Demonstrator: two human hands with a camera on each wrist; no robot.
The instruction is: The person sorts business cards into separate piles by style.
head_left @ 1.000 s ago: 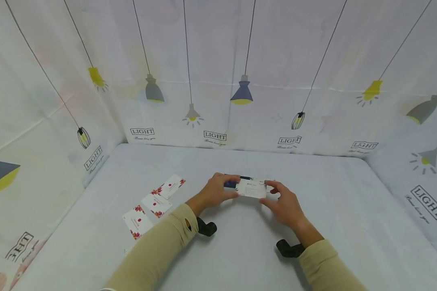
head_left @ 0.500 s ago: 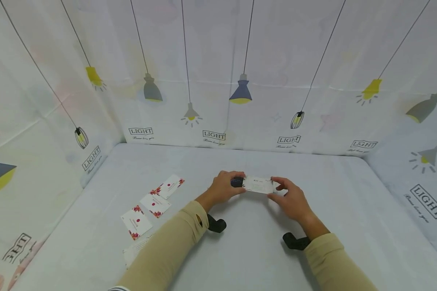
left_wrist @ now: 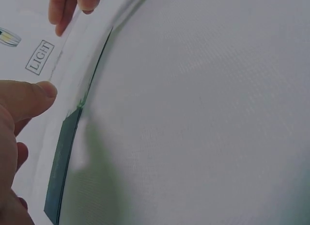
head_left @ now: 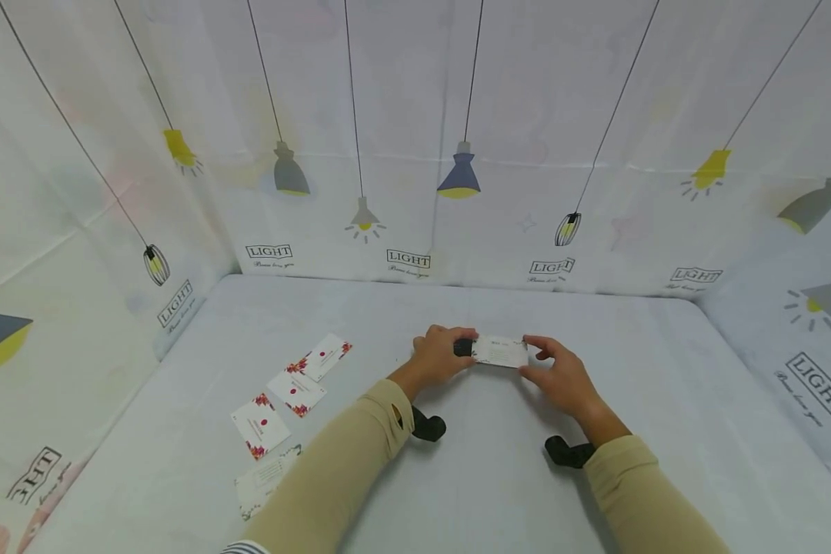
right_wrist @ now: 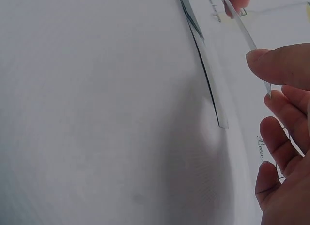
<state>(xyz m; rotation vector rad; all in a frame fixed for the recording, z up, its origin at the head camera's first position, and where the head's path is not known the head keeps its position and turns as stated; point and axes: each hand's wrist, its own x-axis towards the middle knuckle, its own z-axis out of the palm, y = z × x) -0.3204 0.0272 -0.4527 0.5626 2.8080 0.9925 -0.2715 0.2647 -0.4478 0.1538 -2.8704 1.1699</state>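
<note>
A white card [head_left: 500, 352] with printed text and floral corners is held level between both hands in the head view. My left hand [head_left: 439, 358] pinches its left end with thumb and index finger. The right end is pinched by my right hand [head_left: 561, 381]; in the right wrist view the card [right_wrist: 244, 33] shows edge-on at the thumb, with the other fingers loosely bent. Beneath the card lies a flat dark object [head_left: 463, 347], mostly hidden from the head camera. The left wrist view shows it as a dark green slab [left_wrist: 63, 164] with a thin pale strip running on from it.
On the left of the white table [head_left: 498, 477] lie several cards: three with red flowers, among them one card [head_left: 259, 425], and a floral text card [head_left: 266, 478] partly behind the left sleeve. Black curved pieces [head_left: 429, 425] stick out at the wrists. Lamp-printed cloth [head_left: 402, 215] walls the table.
Both hands and the card have moved right over the dark object, the last shift being small. More of the text card at lower left has come out from behind the left sleeve.
</note>
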